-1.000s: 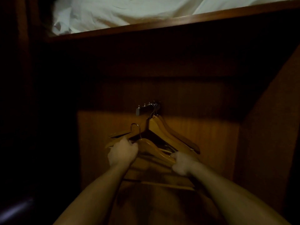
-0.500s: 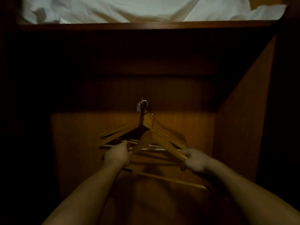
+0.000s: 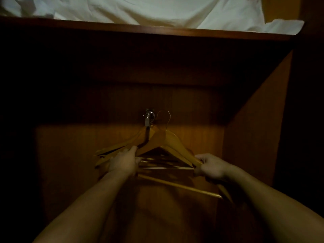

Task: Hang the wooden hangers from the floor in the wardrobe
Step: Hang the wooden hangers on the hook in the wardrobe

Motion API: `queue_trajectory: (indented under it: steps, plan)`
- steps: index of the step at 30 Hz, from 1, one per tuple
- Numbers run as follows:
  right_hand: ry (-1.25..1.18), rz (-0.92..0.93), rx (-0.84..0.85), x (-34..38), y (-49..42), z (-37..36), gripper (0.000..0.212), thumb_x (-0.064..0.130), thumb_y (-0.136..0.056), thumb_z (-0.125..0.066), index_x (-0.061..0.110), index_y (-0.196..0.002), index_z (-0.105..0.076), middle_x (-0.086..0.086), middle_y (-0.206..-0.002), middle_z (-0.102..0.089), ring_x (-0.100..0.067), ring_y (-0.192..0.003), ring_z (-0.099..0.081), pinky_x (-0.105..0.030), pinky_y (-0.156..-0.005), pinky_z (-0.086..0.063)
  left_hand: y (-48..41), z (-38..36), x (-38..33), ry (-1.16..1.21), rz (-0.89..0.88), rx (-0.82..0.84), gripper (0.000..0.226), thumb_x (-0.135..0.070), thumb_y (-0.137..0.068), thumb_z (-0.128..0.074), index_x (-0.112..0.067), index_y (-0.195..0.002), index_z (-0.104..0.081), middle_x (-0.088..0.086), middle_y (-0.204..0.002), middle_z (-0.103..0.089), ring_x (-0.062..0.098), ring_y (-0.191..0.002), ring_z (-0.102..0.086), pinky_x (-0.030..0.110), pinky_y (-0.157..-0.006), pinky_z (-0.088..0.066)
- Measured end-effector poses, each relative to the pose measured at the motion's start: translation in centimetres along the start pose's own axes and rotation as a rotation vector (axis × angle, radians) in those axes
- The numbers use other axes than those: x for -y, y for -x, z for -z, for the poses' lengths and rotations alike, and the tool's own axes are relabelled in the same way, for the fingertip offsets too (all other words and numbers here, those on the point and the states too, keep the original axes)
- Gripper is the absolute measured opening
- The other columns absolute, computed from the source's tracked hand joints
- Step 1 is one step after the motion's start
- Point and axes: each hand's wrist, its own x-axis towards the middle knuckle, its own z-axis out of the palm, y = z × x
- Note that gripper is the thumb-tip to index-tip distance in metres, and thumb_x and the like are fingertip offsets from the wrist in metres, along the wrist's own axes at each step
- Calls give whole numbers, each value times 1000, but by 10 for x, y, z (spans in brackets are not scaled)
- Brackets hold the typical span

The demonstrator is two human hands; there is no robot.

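the held hanger [image 3: 168, 140] has come up: its hook now stands just right of the rail [image 3: 148, 118], level with it but not yet over it. the left hand [image 3: 124, 162] and the right hand [image 3: 210, 166] each grip one arm end with curled fingers. other hangers [image 3: 121, 144] hang below the rail. i judge only the hooking is left.

white sheets [image 3: 140, 7] — crumpled, heaped | on shelf [image 3: 157, 31], from left edge to right corner | one fold reaches front edge at right end
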Motion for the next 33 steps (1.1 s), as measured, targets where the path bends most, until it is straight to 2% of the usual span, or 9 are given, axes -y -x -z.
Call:
queue_trajectory:
  steps: [5,9,11,15,19,23,26,30,33]
  plan:
    - [-34,37,34,18,-24,-1,15,14,-93,-66,19,-106,-62,-1,-84,-59,-8,-55,-50,-20,-45,-39,-13,15,18,-95,23,-65,29,-42,-101,-41,-26,-124,-48,5,-122,-59,27,-113,-55,45,-92,-44]
    - [-60,69,57,26,-49,-3,29,27,-94,-67,17,-121,-63,1,-99,-66,-9,-75,-61,-23,-60,-44,-23,22,31,-106,40,-22,24,-40,-102,-41,-28,-121,-49,1,-112,-60,23,-105,-57,41,-83,-43]
    - [-115,69,86,28,-61,-2,28,31,-94,-67,18,-118,-63,-2,-102,-69,-12,-80,-65,-25,-64,-49,-30,23,37,-123,57,-18,21,-41,-102,-41,-30,-117,-50,-1,-109,-61,22,-103,-58,41,-82,-42]
    - [-126,73,131,23,-82,-4,25,35,-94,-67,18,-112,-65,0,-86,-65,-8,-64,-60,-21,-54,-47,-39,18,44,-129,95,33,22,-44,-101,-42,-32,-117,-50,-3,-109,-62,20,-102,-59,40,-83,-45]
    - [-109,83,151,11,-99,-14,30,37,-93,-68,17,-116,-67,6,-81,-68,-2,-61,-62,-19,-55,-46,-40,4,48,-133,104,63,31,-43,-100,-44,-34,-130,-48,0,-119,-62,22,-108,-58,40,-86,-49]
    - [-85,93,130,0,-113,-18,25,44,-90,-70,23,-105,-71,3,-97,-74,-9,-82,-71,-28,-75,-56,-43,-3,47,-129,123,58,33,-42,-100,-44,-32,-131,-48,3,-123,-60,24,-113,-56,40,-89,-49]
    - [143,130,-28,-5,-121,-19,38,59,-87,-64,26,-104,-71,2,-98,-75,-16,-91,-71,-40,-87,-59,-45,-6,43,-140,136,43,33,-44,-100,-45,-29,-129,-49,2,-120,-60,23,-112,-56,39,-88,-49]
    - [635,230,-236,-4,-116,-20,43,63,-96,-44,29,-115,-62,7,-88,-64,-10,-80,-61,-28,-68,-51,-42,-9,37,-124,182,19,38,-46,-98,-49,-23,-127,-47,6,-123,-60,25,-115,-56,38,-85,-46]
    - [778,244,-291,-2,-111,-15,45,65,-96,-40,29,-113,-61,7,-83,-60,-10,-75,-58,-27,-59,-43,-44,-9,38,-136,203,51,42,-48,-97,-50,-23,-129,-47,9,-126,-60,28,-117,-55,40,-88,-47]
